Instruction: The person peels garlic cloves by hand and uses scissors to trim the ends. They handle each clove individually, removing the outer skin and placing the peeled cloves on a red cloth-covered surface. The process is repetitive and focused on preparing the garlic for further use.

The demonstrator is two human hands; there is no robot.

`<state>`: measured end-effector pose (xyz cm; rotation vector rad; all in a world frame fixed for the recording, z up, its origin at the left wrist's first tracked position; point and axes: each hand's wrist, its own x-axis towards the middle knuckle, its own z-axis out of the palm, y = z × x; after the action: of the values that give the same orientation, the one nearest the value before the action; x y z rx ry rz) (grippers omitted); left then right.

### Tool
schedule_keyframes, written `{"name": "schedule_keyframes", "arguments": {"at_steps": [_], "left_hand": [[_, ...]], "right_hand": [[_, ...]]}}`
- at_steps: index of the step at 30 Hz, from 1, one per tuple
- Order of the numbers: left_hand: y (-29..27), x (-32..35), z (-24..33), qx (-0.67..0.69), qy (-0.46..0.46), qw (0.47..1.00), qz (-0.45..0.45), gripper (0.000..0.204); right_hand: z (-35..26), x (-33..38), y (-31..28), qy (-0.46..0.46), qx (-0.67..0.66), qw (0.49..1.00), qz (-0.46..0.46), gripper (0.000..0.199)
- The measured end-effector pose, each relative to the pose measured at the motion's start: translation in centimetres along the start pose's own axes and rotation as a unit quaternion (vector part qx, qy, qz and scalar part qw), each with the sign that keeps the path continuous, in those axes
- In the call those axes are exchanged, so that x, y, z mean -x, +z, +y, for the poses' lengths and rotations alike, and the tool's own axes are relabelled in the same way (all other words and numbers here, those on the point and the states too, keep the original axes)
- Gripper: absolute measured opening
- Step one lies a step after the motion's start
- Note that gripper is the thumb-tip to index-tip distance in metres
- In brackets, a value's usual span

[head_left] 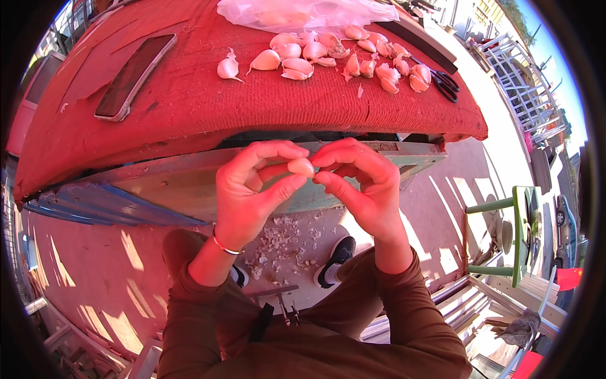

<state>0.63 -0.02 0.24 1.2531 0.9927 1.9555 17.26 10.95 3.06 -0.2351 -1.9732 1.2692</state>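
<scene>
1. Head view: I count two bare hands, with one garlic clove [302, 167] held up between them, just in front of the near edge of the red-covered tabletop [208, 114].
2. My left hand [243, 189] pinches that clove between thumb and forefinger; one red wristband [224, 246] circles its wrist.
3. My right hand [372, 189] brings thumb and fingers nearly together at the clove's right end; I cannot tell whether they grip it or a shred of skin.
4. The clove's long axis runs roughly left to right, dipping a little toward the right, so one end faces the right fingertips. I cannot make out which end is the pointed one.
5. On the tabletop I see roughly twenty loose cloves [264, 60], too overlapped for an exact count; one lone clove [228, 67] sits apart at their left.
6. Around them I count one phone [136, 79] lying aslant at left, one translucent plastic bag [303, 12] behind, and one pair of black-handled scissors [445, 86] at right, partly hidden by cloves.
7. Below, scattered peelings [281, 243] lie on the floor between two dark shoes [341, 252]; one green-framed chair [521, 234] stands off to the right.
</scene>
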Motion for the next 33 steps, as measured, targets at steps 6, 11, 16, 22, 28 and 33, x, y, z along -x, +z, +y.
{"name": "schedule_keyframes", "arguments": {"at_steps": [6,11,16,22,28,33], "left_hand": [[-0.3,0.0,-0.3,-0.052,0.032,0.998,-0.019,0.032],[-0.3,0.0,-0.2,-0.016,-0.006,1.0,-0.017,0.029],[-0.6,0.0,0.0,0.014,-0.047,0.998,-0.027,0.024],[-0.8,-0.1,0.0,0.049,-0.101,0.993,-0.04,0.025],[-0.8,0.0,-0.3,0.056,-0.105,0.992,-0.047,0.025],[-0.9,0.1,-0.3,0.075,-0.112,0.99,-0.049,0.025]], "right_hand": [[0.1,-0.1,-0.1,-0.01,0.011,1.0,-0.005,0.018],[0.4,-0.1,-0.2,-0.044,0.046,0.998,0.006,0.021],[0.0,-0.2,-0.2,-0.053,0.05,0.997,-0.015,0.026],[-0.5,-0.1,-0.7,-0.045,0.051,0.997,-0.043,0.028],[-0.6,0.0,-1.1,-0.065,0.078,0.993,-0.056,0.023],[-1.0,0.0,-0.7,-0.021,0.038,0.998,-0.037,0.021]]}}
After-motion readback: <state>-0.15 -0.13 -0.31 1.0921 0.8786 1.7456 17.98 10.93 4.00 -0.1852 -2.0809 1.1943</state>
